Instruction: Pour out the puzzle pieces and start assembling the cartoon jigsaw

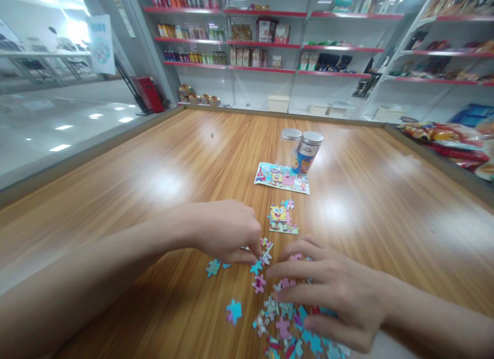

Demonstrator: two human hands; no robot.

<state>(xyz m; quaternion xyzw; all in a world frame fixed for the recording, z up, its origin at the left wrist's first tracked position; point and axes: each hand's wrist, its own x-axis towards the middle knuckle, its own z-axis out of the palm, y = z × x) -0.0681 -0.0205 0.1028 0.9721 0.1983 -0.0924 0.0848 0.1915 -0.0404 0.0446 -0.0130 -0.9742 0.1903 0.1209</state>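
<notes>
My left hand [227, 233] is curled, its fingertips pinching a small puzzle piece [265, 244] among loose pieces on the wooden table [154, 184]. My right hand [328, 292] lies over a heap of loose puzzle pieces [285, 328], fingers stretched and slightly spread, touching a pink piece [287, 283]. Just beyond the hands sits a small joined puzzle section [283, 218] with a yellow cartoon figure. Further back lies the printed reference picture [281, 177]. Behind it stand two cylindrical tubes with silver lids [304, 150], one clear, one with a blue label.
Single pieces lie apart at the left, one teal [212, 267] and one blue [234, 311]. Shop shelves with red edges [266, 42] line the back wall. Packaged goods [447, 142] are piled at the table's right edge. A glass partition [50, 117] runs along the left.
</notes>
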